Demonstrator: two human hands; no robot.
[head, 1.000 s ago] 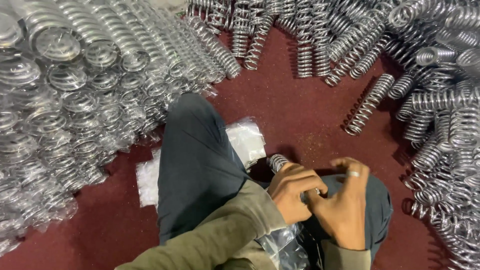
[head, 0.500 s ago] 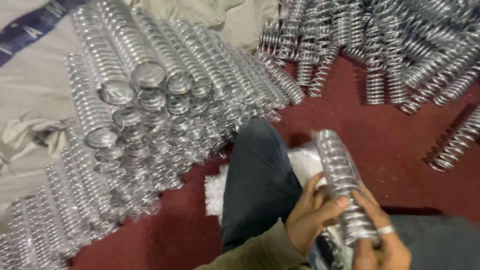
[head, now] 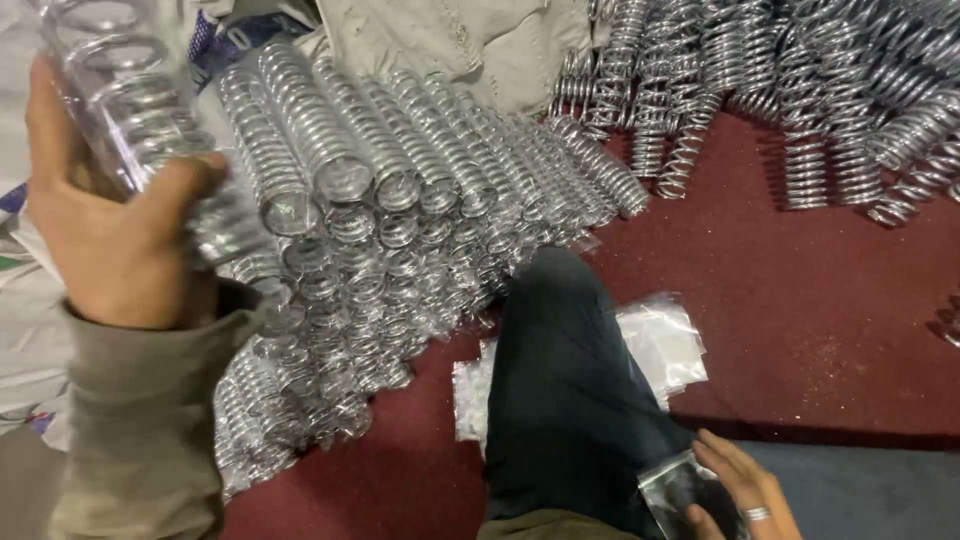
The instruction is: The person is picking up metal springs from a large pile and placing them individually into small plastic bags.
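dark red carpet (head: 820,310) carries everything, with loose bare coil springs (head: 800,90) heaped along its far edge. at the left edge the left hand (head: 105,235) is closed around a bagged spring (head: 135,110), held up above the stacked pile of bagged springs (head: 400,210). at the near edge the right hand (head: 745,490) touches an empty plastic bag (head: 680,490), fingers loosely curled; flat bags (head: 660,340) lie beside the person's knee (head: 560,380).

I see shiny silver coiled metal springs (head: 400,200) in clear wrap, lying on a dark maroon floor (head: 800,300). My trouser leg (head: 570,400) is dark navy, my sleeve (head: 140,430) olive-grey, and the cloth (head: 450,40) behind is beige.
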